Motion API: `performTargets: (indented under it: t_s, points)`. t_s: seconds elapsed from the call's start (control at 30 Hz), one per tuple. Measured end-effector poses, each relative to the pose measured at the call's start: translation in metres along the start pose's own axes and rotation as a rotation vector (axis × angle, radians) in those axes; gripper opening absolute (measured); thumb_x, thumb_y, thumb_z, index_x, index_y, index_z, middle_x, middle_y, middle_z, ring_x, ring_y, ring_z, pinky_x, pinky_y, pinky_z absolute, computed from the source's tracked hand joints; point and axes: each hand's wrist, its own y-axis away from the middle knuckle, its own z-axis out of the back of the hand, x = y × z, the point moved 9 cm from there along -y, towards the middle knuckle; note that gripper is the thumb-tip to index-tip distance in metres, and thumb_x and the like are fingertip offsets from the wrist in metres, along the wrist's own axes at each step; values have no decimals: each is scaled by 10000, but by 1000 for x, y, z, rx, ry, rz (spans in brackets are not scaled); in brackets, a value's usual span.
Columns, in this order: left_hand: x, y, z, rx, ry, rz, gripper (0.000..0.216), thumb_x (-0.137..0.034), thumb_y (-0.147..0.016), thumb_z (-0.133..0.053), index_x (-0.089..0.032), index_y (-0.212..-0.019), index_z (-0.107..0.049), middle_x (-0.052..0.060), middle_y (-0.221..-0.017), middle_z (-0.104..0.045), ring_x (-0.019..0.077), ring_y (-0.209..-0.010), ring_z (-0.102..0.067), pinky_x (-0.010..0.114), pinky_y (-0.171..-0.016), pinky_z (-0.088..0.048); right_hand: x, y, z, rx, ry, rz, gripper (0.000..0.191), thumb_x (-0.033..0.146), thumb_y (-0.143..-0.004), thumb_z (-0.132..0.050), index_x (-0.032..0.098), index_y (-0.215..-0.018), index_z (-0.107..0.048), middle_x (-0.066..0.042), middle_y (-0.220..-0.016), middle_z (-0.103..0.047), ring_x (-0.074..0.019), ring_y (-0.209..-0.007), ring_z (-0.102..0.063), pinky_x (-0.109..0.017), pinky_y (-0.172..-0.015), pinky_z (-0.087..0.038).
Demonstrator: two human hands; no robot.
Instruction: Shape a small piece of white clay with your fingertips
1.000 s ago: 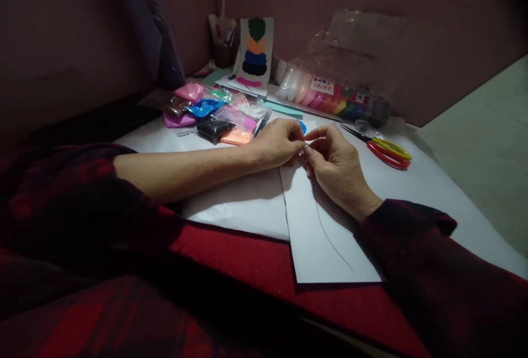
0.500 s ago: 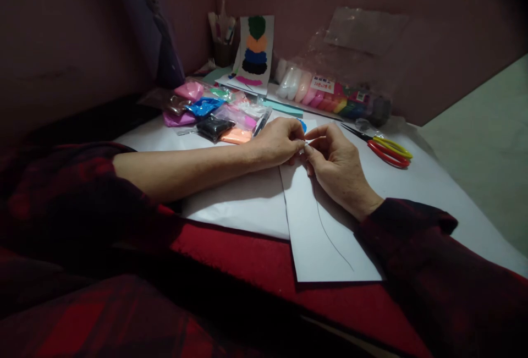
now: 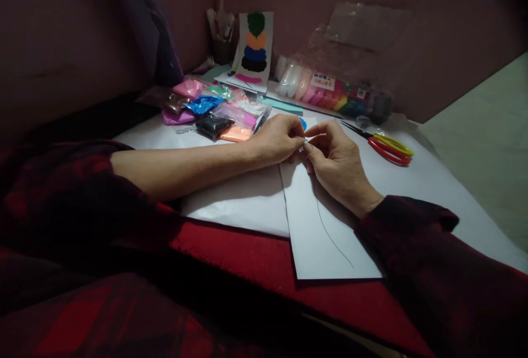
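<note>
My left hand (image 3: 277,139) and my right hand (image 3: 337,166) meet fingertip to fingertip above a white sheet of paper (image 3: 307,231). Both pinch a small white piece (image 3: 305,143), mostly covered by the fingers; its kind is too small to make out. A thin curved line (image 3: 328,231) is drawn on the sheet below the hands. Just behind the fingertips, a blue patch (image 3: 303,124) shows on the paper, partly hidden.
Scissors (image 3: 390,148) with red and yellow handles lie at right. Packets of coloured clay (image 3: 214,126) are heaped at left. Behind stand a card with coloured shapes (image 3: 267,33), a long clear bag of coloured clay (image 3: 303,80) and a cup of tools (image 3: 223,50).
The fingers have shifted only very slightly around the small white piece. The whole view has moved a little; the sheet, scissors and packets lie as before.
</note>
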Motion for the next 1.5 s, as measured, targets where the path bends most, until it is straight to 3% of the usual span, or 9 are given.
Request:
performTargets:
  t_s: [0.57,0.97,1.5]
  points:
    - [2,0,0,-5,5,20,72,-84,-802,-552,-131,-752,-568,-27,-547,-553,63,-518,-535,210,-547,-442,4,0,2,-10,68,35,147,159,-834,-583,241,-934,-513,29,-687,-565,-149,-646,-553,-303,-597,-443]
    - [-6,1,2,-26,-100,-71,71,-91,-801,-556,-125,-744,-580,-8,-601,-559,86,-619,-551,233,-640,-449,4,-1,2,-25,82,42,181,131,-814,-592,240,-933,-511,36,-671,-546,-153,-653,-558,-310,-609,-448]
    - [0,-1,-2,10,20,-20,36,-100,-807,-590,-128,-786,-594,-1,-591,-534,93,-620,-564,251,-619,-456,3,-1,1,-4,65,19,147,142,-823,-563,251,-905,-510,33,-667,-544,-150,-627,-549,-307,-575,-445]
